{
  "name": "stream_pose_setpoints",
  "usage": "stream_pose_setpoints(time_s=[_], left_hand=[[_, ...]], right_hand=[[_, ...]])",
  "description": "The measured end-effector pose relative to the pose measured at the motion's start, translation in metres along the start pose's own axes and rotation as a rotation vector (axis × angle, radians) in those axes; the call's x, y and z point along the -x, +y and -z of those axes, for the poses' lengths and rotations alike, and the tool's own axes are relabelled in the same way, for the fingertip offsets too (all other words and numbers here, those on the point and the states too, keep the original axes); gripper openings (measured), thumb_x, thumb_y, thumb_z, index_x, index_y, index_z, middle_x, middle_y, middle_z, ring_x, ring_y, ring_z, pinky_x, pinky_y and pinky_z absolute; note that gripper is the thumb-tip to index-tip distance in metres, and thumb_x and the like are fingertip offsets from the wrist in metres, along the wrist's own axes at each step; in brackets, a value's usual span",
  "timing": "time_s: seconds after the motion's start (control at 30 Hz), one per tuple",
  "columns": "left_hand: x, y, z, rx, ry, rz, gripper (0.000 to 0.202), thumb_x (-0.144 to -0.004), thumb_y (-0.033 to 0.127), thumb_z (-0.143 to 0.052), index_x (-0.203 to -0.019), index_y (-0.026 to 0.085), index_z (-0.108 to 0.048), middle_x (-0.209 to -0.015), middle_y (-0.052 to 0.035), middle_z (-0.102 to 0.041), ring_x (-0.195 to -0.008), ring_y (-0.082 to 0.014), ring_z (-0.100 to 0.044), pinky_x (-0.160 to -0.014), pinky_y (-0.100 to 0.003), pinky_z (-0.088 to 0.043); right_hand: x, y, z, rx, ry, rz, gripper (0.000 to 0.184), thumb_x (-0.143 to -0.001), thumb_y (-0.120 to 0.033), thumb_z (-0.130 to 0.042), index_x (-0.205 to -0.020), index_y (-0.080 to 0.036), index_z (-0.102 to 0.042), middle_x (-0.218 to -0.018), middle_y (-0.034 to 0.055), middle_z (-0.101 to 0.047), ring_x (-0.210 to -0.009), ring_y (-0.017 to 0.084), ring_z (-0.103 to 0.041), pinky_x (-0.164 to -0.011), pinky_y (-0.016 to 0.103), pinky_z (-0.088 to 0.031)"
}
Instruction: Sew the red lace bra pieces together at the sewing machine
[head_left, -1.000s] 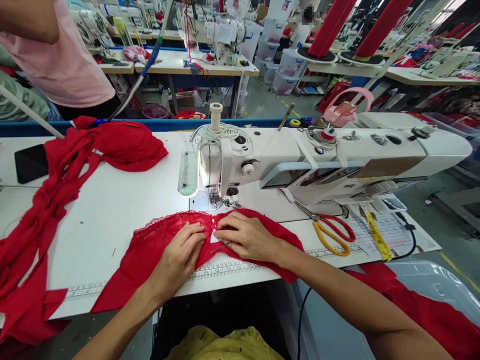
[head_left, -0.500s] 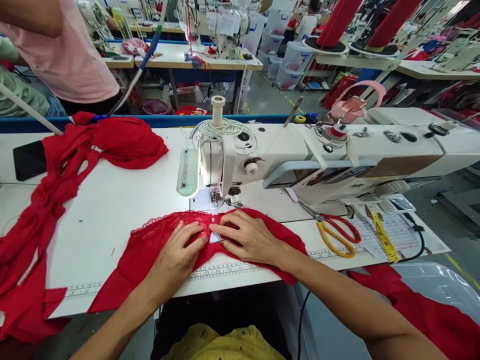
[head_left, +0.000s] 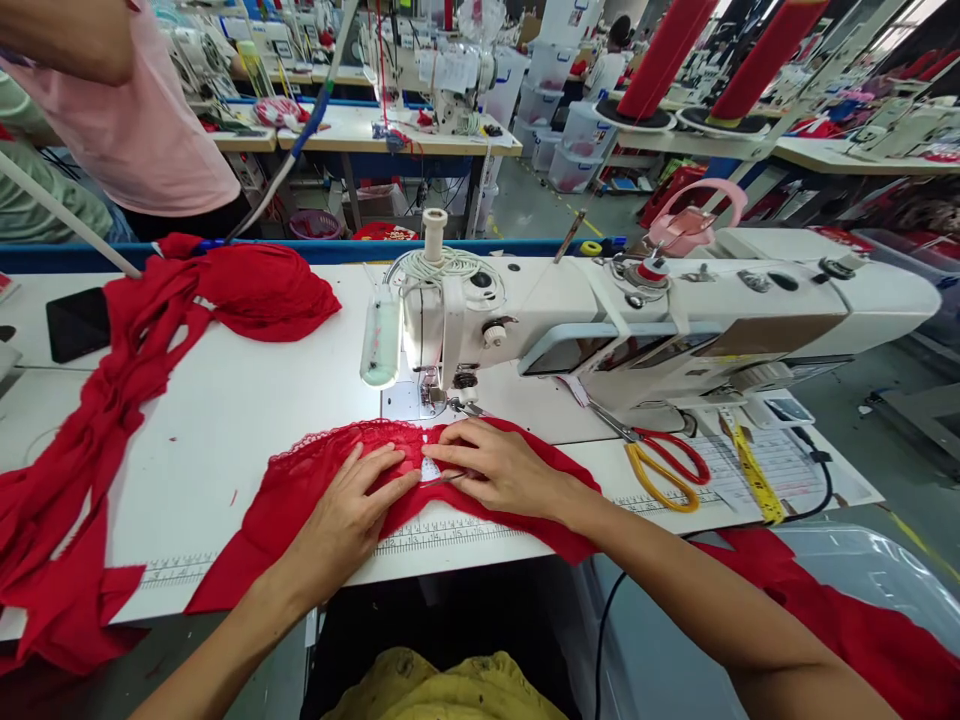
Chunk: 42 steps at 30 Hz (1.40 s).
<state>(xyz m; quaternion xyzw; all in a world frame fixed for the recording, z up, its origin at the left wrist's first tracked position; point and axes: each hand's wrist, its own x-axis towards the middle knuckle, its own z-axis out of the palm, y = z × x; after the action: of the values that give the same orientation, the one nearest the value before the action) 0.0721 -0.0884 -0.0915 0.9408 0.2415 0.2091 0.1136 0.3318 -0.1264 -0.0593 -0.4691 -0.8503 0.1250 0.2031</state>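
Observation:
A red garment piece with a lace edge (head_left: 300,500) lies spread along the table's front edge, just before the sewing machine's presser foot (head_left: 431,392). My left hand (head_left: 356,500) rests on its left part, fingers stretched out and pressing the cloth down. On the right part lies my right hand (head_left: 502,470), its fingertips close to those of the left. A thin, pointed metal tool (head_left: 444,479) sticks out from under my right fingers; its full shape is hidden. Between the hands a small whitish gap (head_left: 429,468) shows at the middle of the cloth.
The sewing machine (head_left: 570,300) stands directly behind the cloth. Scissors (head_left: 664,465) and a yellow tape measure (head_left: 754,470) lie to the right. More red fabric (head_left: 135,370) and a black phone (head_left: 78,324) are at the left. A plastic bin (head_left: 847,560) stands lower right. A person in pink (head_left: 157,130) is beyond.
The view has shifted slightly. Both hands stay in nearly the same place on the red cloth. More of the thin metal tool shows beside the right fingers.

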Motion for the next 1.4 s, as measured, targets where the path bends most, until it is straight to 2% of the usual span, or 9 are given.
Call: stream_pose_setpoints(time_s=[0.13,0.23,0.4,0.6,0.83,0.97,1.03,1.13,1.4], left_hand=[[-0.012,0.010,0.007,0.036,0.154,0.052,0.033,-0.097,0.010,-0.044,-0.125,0.021,-0.058,-0.126,-0.0095,-0.062,-0.124,-0.0219,-0.056,-0.112,-0.047,-0.043],[-0.025,0.008,0.009,-0.146,0.211,0.191,0.028,-0.098,0.022,-0.048,-0.125,0.017,-0.056,-0.125,-0.0126,-0.063,-0.126,-0.0298,-0.053,-0.112,-0.055,-0.038],[-0.036,-0.014,0.013,-0.401,0.018,0.357,0.059,-0.093,0.049,-0.057,-0.136,0.011,-0.046,-0.114,-0.0181,-0.065,-0.107,-0.0363,-0.060,-0.095,-0.055,-0.046],[-0.050,-0.018,0.031,-0.250,-0.100,0.278,0.018,-0.095,0.029,-0.050,-0.083,0.020,-0.058,-0.079,-0.0039,-0.059,-0.075,-0.0216,-0.056,-0.070,-0.034,-0.045],[-0.033,0.034,0.069,-0.156,-0.125,0.315,0.027,-0.099,0.030,-0.040,-0.081,0.024,-0.059,-0.066,0.0000,-0.058,-0.055,-0.0181,-0.053,-0.050,-0.028,-0.035],[-0.002,0.066,0.082,0.394,-0.252,-0.001,0.027,-0.091,0.049,-0.060,-0.114,0.036,-0.066,-0.090,0.0023,-0.075,-0.071,-0.0169,-0.068,-0.062,-0.024,-0.052],[0.001,0.069,0.073,0.545,-0.177,0.122,0.025,-0.095,0.045,-0.054,-0.115,0.036,-0.067,-0.090,0.0027,-0.076,-0.074,-0.0166,-0.070,-0.065,-0.024,-0.055],[-0.011,0.066,0.042,0.558,0.184,0.509,0.020,-0.095,0.037,-0.053,-0.108,0.028,-0.067,-0.098,-0.0004,-0.074,-0.083,-0.0172,-0.071,-0.071,-0.026,-0.058],[-0.033,0.075,-0.013,0.656,0.350,0.570,0.016,-0.089,0.023,-0.052,-0.104,0.023,-0.058,-0.081,0.0021,-0.060,-0.068,-0.0110,-0.062,-0.062,-0.022,-0.053]], right_hand=[[0.006,-0.002,0.002,0.028,0.124,-0.011,0.033,-0.094,-0.009,-0.047,-0.114,-0.024,-0.067,-0.107,0.0054,-0.066,-0.095,0.017,-0.059,-0.069,0.027,-0.050],[0.008,-0.004,-0.001,0.112,0.164,-0.071,0.030,-0.095,-0.010,-0.048,-0.114,-0.023,-0.067,-0.112,0.0063,-0.067,-0.100,0.019,-0.060,-0.069,0.028,-0.051],[0.006,0.000,-0.006,0.233,0.103,-0.266,0.040,-0.100,-0.023,-0.049,-0.139,-0.023,-0.051,-0.133,0.0122,-0.060,-0.120,0.027,-0.055,-0.072,0.035,-0.059],[-0.009,0.002,-0.010,0.085,0.062,-0.244,0.062,-0.094,-0.036,-0.063,-0.149,-0.023,-0.039,-0.137,0.0117,-0.058,-0.125,0.028,-0.053,-0.087,0.042,-0.057],[-0.014,0.000,-0.014,-0.191,0.329,-0.207,0.013,-0.090,-0.017,-0.059,-0.094,-0.022,-0.071,-0.082,0.0022,-0.064,-0.079,0.017,-0.059,-0.071,0.030,-0.048],[-0.003,-0.011,-0.007,-0.395,0.545,-0.172,0.023,-0.086,-0.012,-0.053,-0.090,-0.023,-0.072,-0.079,0.0018,-0.060,-0.066,0.014,-0.054,-0.060,0.027,-0.043],[0.002,-0.019,-0.006,-0.472,0.584,-0.204,0.024,-0.084,-0.012,-0.053,-0.090,-0.024,-0.073,-0.078,0.0013,-0.060,-0.064,0.014,-0.053,-0.056,0.026,-0.041],[0.008,-0.028,-0.007,-0.528,0.619,-0.232,0.026,-0.080,-0.010,-0.054,-0.088,-0.025,-0.073,-0.077,0.0008,-0.062,-0.067,0.015,-0.056,-0.058,0.027,-0.041],[0.027,-0.026,0.005,-0.500,0.523,-0.166,0.038,-0.078,-0.003,-0.049,-0.096,-0.025,-0.074,-0.088,0.0028,-0.068,-0.081,0.016,-0.064,-0.071,0.028,-0.051]])
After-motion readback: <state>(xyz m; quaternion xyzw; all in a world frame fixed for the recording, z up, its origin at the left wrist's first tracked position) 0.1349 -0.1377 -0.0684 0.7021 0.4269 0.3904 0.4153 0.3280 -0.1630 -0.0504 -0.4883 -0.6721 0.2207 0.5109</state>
